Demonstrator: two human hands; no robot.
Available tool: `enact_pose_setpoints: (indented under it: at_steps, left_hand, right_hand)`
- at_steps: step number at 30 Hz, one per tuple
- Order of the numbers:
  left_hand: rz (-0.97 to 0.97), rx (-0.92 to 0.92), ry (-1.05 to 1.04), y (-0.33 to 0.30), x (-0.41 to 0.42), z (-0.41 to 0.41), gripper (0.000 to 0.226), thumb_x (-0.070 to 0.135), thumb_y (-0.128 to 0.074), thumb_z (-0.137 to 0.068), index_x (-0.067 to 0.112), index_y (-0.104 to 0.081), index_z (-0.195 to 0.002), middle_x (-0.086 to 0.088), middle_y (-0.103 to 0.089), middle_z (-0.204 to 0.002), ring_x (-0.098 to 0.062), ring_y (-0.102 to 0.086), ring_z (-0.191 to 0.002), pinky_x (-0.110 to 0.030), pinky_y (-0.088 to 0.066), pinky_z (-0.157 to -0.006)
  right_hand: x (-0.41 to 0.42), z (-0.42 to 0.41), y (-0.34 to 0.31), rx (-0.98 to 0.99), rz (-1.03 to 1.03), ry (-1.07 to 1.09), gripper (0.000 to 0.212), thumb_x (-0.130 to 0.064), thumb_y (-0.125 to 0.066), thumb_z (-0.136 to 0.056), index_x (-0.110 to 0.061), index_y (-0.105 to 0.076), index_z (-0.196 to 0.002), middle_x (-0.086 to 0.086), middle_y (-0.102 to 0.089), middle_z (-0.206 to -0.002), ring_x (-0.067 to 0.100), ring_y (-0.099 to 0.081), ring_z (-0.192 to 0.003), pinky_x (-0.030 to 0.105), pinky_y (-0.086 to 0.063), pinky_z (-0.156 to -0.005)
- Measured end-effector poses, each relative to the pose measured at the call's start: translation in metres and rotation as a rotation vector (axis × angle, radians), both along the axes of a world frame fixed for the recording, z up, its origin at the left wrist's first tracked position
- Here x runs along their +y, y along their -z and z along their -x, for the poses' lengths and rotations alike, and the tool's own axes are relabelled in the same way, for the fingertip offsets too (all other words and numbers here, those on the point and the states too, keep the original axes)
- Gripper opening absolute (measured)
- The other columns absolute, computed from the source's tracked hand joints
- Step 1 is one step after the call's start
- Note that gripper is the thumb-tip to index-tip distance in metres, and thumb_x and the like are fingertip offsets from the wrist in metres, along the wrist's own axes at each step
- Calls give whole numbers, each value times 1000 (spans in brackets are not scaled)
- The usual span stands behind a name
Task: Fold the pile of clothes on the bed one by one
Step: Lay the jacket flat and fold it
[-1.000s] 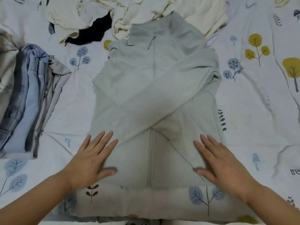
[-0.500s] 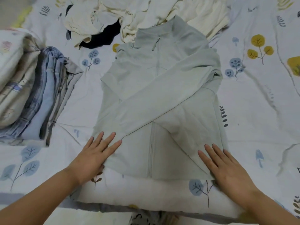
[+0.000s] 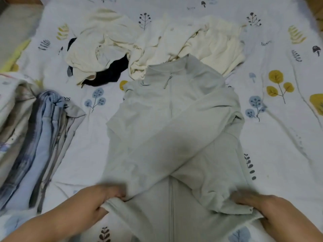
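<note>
A pale grey-green zip jacket [image 3: 174,130] lies face up on the bed, its sleeves crossed over the front. My left hand [image 3: 92,205] grips the jacket's lower left hem corner, fingers curled round the cloth. My right hand [image 3: 258,208] grips the lower right hem corner the same way. Both corners are lifted slightly off the sheet. Behind the collar lies the unfolded pile: cream garments [image 3: 174,42] and a black one [image 3: 108,74].
A stack of folded clothes [image 3: 40,142], blue and grey, sits at the left on the printed bedsheet [image 3: 279,137]. A folded patterned quilt [image 3: 8,95] lies at the far left edge. Bare sheet shows to the right of the jacket.
Both hands were flat on the jacket's lower part; now they have slid to the hem corners and curled round the cloth, lifting it. The view has tilted up the bed.
</note>
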State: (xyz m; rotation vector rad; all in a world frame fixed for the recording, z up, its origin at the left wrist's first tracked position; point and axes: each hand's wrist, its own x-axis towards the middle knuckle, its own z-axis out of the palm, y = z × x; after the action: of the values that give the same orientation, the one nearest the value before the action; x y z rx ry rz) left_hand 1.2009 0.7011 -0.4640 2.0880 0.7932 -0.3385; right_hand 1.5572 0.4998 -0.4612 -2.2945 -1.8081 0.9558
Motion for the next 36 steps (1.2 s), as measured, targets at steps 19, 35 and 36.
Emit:
enact_pose_setpoints:
  at_steps: [19, 35, 36]
  left_hand:
    - [279, -326, -839, -19, 220, -120, 17, 8, -61, -75, -4, -60, -87, -18, -56, -80, -26, -51, -68, -30, -39, -61]
    - [-153, -358, -1346, 57, 254, -156, 24, 27, -54, -92, 11, -59, -110, -2, -60, -96, -17, -57, -88, -24, -43, -76]
    - [-227, -278, -1335, 60, 254, -156, 30, 30, -54, -92, 10, -56, -114, -5, -59, -103, -20, -56, -95, -27, -42, -81]
  right_hand:
    - [217, -122, -22, 433, -297, 726, 22, 0, -60, -83, -17, -71, -75, -6, -66, -61, 12, -58, -57, 21, -45, -54]
    - [263, -138, 48, 294, -449, 1151, 5, -22, -57, -84, -18, -55, -87, 3, -50, -82, 19, -43, -76, 25, -36, -71]
    - [261, -142, 51, 316, -412, 1236, 7, -28, -54, -85, -22, -51, -84, 5, -46, -91, 19, -40, -83, 29, -34, -75]
